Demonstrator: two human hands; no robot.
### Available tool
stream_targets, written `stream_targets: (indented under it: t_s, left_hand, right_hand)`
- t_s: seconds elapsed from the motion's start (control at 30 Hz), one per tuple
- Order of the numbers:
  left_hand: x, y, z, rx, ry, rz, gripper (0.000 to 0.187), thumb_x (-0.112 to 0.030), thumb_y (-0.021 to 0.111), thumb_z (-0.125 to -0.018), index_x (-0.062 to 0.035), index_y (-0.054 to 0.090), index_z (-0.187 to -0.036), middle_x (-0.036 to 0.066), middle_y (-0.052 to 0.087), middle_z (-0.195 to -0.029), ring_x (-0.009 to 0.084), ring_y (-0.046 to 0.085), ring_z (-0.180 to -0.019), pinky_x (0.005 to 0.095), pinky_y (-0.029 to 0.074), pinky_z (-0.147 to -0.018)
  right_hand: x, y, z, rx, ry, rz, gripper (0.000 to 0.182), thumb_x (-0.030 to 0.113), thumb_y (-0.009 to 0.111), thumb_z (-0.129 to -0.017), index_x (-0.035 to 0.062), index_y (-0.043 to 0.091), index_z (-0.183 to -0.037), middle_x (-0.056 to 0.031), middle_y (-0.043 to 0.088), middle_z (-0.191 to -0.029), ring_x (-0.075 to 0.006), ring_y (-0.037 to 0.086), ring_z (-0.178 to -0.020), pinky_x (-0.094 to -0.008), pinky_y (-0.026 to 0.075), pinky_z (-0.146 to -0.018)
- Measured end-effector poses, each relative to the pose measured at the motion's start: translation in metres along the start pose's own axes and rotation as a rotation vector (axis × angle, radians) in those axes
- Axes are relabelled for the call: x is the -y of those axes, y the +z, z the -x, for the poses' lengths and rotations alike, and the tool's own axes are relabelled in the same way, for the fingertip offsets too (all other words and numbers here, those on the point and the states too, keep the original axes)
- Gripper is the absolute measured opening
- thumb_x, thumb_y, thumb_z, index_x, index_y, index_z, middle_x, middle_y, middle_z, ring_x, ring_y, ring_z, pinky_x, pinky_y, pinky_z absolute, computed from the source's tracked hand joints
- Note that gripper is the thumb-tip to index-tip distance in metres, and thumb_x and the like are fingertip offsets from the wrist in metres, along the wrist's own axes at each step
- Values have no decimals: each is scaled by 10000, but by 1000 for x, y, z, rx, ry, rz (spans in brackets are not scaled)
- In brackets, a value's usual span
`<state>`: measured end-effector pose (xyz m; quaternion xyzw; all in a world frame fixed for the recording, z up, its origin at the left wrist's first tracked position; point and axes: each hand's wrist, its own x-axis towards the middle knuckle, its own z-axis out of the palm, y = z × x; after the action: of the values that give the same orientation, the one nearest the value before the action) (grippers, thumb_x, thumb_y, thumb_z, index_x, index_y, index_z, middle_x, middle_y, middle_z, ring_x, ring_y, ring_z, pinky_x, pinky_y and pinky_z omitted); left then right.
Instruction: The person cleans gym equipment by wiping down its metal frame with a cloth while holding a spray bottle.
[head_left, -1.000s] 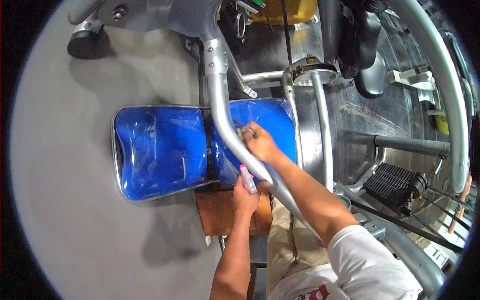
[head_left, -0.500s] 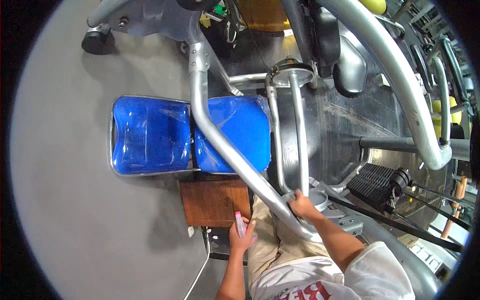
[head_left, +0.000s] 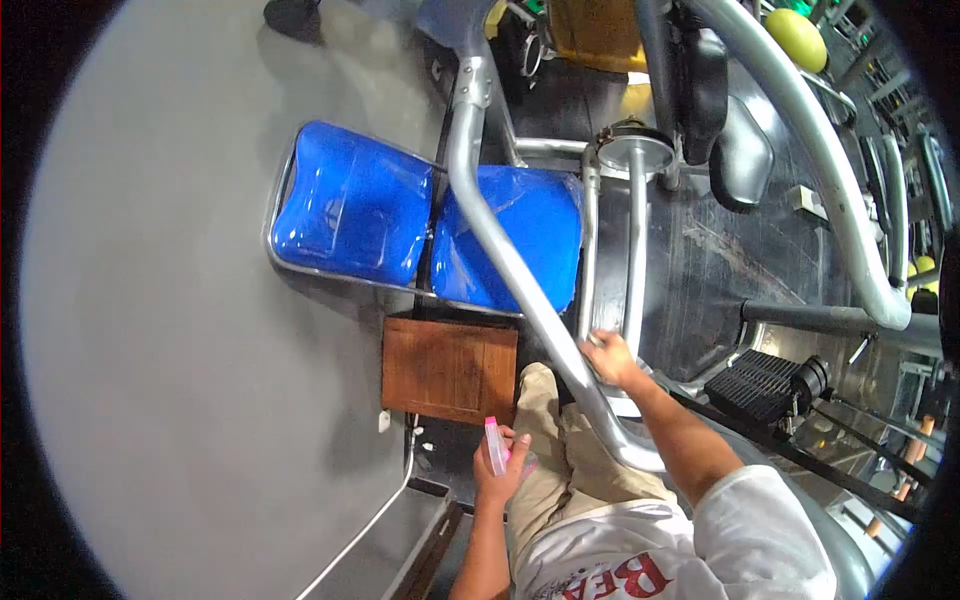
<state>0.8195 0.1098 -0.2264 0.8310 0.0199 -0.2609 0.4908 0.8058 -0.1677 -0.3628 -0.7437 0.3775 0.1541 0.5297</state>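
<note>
My left hand is closed around a pink and clear spray bottle, held in front of my lap with its pink tip pointing up in the view. My right hand is closed beside the lower end of an upright silver tube, where it meets the machine's frame. A small pale patch shows at its fingers; I cannot make out what it is. The thick bent silver tube of the machine passes just left of that hand.
A blue chair stands against the grey wall, with a brown wooden box near it. A black ribbed pedal and a large curved tube are to the right. A white cable runs along the wall's foot.
The camera view has turned and shifted, so the chair and machine appear farther right and tilted. My right hand has moved slightly up along the frame. The bottle stays in my left hand.
</note>
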Motion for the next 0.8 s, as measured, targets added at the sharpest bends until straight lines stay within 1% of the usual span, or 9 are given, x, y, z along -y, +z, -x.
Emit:
stream_targets:
  t_s: [0.1,0.17,0.37,0.4,0.43,0.5,0.63,0.7,0.8]
  left_hand:
    - [1,-3,14,25,-111,98,272,-224,777,-847,-58,597,-967,12,578,-727,98,539,-666,282,469,-606]
    - [9,-5,14,47,-103,78,277,-230,768,-856,-58,590,-981,18,587,-735,99,551,-681,284,484,-592]
    - [14,-12,13,72,-195,88,286,-240,760,-858,-49,585,-980,51,629,-759,120,590,-688,294,507,-583]
    - [19,-15,12,68,-190,81,295,-256,767,-848,-43,598,-960,49,633,-748,129,594,-681,303,498,-608]
    - [23,-17,9,58,-180,73,305,-273,774,-838,-36,610,-940,48,636,-737,137,597,-675,311,490,-633]
    - [23,-19,11,19,-210,193,301,-269,778,-837,-41,609,-938,30,607,-737,119,557,-663,296,482,-631]
    - [54,-20,18,24,-214,183,274,-222,772,-850,-49,595,-966,4,596,-777,93,538,-694,283,474,-634]
    - [50,-25,20,16,-264,214,266,-208,767,-856,-50,591,-977,0,593,-781,89,535,-703,275,466,-633]
    - [56,-27,17,-22,-229,364,258,-197,766,-855,-51,592,-977,4,584,-774,93,537,-700,267,453,-627]
  right_hand:
    - [-41,-11,80,112,339,194,618,415,587,-869,-40,578,-1287,-306,608,-1232,-397,574,-1204,-416,444,-1029]
    - [-170,27,84,-29,445,-8,529,328,548,-912,-72,568,-1258,-250,668,-1120,-309,637,-1053,-357,469,-929]
    - [-65,19,47,-199,346,-66,356,274,557,-894,-42,654,-1025,-201,673,-846,-273,625,-821,-408,491,-764]
    - [-53,10,17,-31,275,-126,449,318,590,-887,-66,630,-1116,-247,684,-980,-276,644,-942,-397,498,-839]
    - [-10,20,-1,-267,117,-88,373,302,587,-895,-51,652,-997,-179,677,-833,-228,602,-799,-404,490,-749]
    - [34,22,-64,-230,-253,-174,255,229,599,-910,-22,628,-874,-94,624,-730,-151,537,-717,-348,467,-660]
    - [171,28,-109,-416,-302,-225,209,215,683,-870,15,678,-927,-98,670,-754,-121,581,-737,-317,485,-716]
    - [185,36,-108,-441,-329,-138,172,184,679,-878,16,671,-912,-72,647,-821,-164,580,-738,-308,468,-699]
    - [163,47,-49,-540,-781,368,268,91,688,-726,31,622,-978,-190,527,-990,-401,500,-934,-473,426,-837]
